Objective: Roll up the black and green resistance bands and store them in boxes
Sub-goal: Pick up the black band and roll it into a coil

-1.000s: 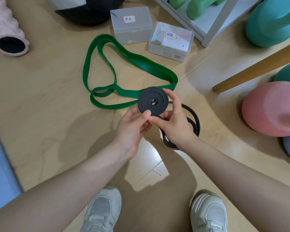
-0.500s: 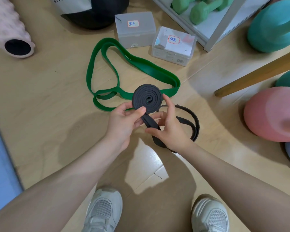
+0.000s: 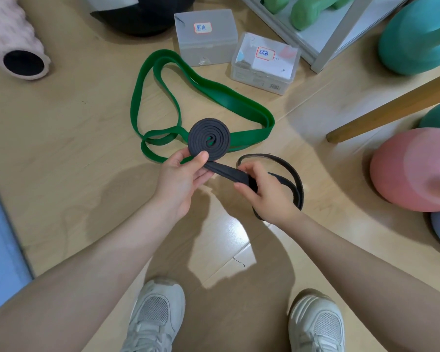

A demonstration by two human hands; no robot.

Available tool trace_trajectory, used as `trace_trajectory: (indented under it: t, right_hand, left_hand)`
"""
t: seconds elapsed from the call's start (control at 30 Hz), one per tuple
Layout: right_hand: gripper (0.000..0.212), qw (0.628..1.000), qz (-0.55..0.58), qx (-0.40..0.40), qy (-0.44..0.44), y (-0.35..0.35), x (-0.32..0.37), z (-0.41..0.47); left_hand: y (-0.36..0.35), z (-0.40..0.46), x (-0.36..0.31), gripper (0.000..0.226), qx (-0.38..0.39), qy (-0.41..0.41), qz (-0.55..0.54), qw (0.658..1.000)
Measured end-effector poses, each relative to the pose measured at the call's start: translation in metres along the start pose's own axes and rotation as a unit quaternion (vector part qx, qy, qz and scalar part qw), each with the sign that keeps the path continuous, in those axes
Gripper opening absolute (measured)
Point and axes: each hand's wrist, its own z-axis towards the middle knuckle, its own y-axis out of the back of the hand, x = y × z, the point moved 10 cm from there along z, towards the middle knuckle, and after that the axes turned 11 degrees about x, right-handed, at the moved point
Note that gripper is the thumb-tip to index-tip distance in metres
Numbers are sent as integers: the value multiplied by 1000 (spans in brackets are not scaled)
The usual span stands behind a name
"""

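Mid-roll: left hand (image 3: pixel 181 179) pinches black band (image 3: pixel 209 141) coil so it can't unwind; right hand (image 3: pixel 262 189) fingers curl round the tail, feeding slack; green band (image 3: pixel 229 102) waits on floor (image 3: pixel 61 138).

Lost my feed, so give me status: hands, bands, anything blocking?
Left hand pinches black coil; right hand grips loose tail. Green band unrolled on floor. Both boxes shut; nothing blocking.
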Motion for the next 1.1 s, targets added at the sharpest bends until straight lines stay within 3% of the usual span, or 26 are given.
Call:
trace_trajectory:
  t: [0.13, 0.33, 0.4, 0.47, 0.57, 0.67, 0.77, 0.87, 0.97, 1.1]
  right_hand:
    - [11, 999, -31, 41, -4, 14, -2, 5]
    - [11, 995, -5, 96, -5, 32, -8, 8]
    - [26, 995, 44, 90, -21, 38, -14, 8]
    - [60, 991, 77, 104, -22, 39, -15, 7]
    - [94, 987, 39, 157, -7, 32, -8, 6]
    - [91, 978, -21, 210, -2, 16, -7, 6]
    - [86, 965, 15, 260, -27, -3, -13, -3]
    - [84, 966, 16, 253, -42, -13, -19, -9]
    - [78, 984, 26, 174, -20, -2, -15, -1]
    - [73, 992, 101, 77, 5, 16, -3, 2]
  left_hand:
    - [7, 0, 10, 15, 11, 26, 21, 999]
    - [-2, -4, 18, 16, 37, 54, 35, 997]
    - [-8, -3, 16, 16, 63, 53, 88, 993]
    - [-14, -3, 13, 16, 97, 58, 165, 980]
    - [-21, -3, 15, 20, 126, 88, 223, 963]
    - [-22, -3, 20, 24, 150, 141, 274, 939]
    - [-20, -5, 31, 23, 195, 206, 338, 897]
    - [-24, -6, 33, 21, 218, 225, 380, 870]
    - [-24, 2, 20, 23, 181, 179, 378, 890]
    - [-17, 7, 8, 15, 87, 101, 214, 968]
